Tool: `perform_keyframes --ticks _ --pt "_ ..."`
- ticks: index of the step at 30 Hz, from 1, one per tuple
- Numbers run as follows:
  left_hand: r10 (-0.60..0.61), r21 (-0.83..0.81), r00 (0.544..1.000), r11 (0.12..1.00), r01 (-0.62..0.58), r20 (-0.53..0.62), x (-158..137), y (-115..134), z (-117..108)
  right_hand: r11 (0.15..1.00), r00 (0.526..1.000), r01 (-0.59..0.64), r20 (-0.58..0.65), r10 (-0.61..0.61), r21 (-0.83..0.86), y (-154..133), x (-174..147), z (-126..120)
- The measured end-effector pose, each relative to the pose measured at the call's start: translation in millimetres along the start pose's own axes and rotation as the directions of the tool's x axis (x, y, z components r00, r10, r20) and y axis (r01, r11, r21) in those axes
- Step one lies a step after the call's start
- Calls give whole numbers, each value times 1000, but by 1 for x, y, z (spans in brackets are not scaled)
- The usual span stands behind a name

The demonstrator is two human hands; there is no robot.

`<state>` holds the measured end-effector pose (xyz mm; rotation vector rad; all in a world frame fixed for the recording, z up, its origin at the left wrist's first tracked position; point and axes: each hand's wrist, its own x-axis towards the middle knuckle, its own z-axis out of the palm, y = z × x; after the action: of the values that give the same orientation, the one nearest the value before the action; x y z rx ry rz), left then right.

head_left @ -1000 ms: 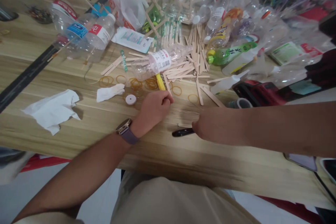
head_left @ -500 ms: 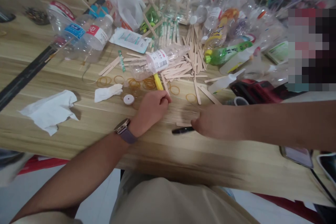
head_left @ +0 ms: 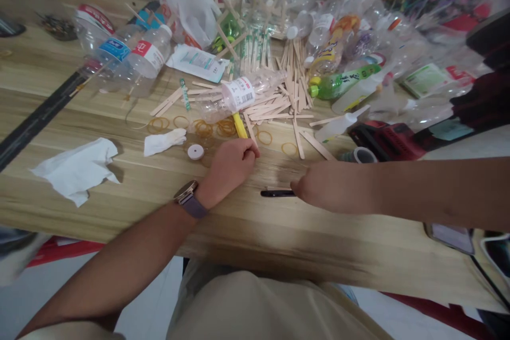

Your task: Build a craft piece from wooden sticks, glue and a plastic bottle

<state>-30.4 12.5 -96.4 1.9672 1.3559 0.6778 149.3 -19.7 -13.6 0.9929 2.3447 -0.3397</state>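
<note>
The right hand [head_left: 332, 187] clasps a black pen [head_left: 277, 193], presumably for steadiness; it juts left of the fingers [head_left: 298, 187], beside a thin stick [head_left: 274, 187]. The left hand [head_left: 234, 162] curls on the bench [head_left: 239, 231] (any grip unclear).

The left hand [head_left: 233, 166] is loosely curled, its forearm [head_left: 119, 263] slanting inward; the right hand [head_left: 324, 187] is closed, its forearm [head_left: 430, 189] nearly level.
</note>
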Motion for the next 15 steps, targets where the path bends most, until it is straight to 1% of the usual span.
perform_keyframes --ticks 2,3,9,11,13,14,15 --pt "8 -1 1000 1000 -8 0 0 0 0 998 999 18 45 -21 60 6 -2 7" --pt "13 -1 1000 1000 -13 1 0 0 0 996 999 12 48 -16 90 9 -3 11" --pt "79 -8 996 997 -78 38 -4 4 -2 953 999 -49 13 47 298 23 -19 33" --pt "106 -15 992 994 -105 63 -7 6 -1 944 995 -78 -33 93 320 25 -28 36" --pt "133 -18 988 991 -132 83 -9 8 0 961 987 -83 -113 116 265 24 -37 37" --pt "138 -31 986 990 -136 97 -10 9 0 975 976 -88 -180 126 203 23 -40 37" --pt "134 -55 984 990 -128 117 -10 11 0 984 951 -117 -270 150 137 22 -44 36"
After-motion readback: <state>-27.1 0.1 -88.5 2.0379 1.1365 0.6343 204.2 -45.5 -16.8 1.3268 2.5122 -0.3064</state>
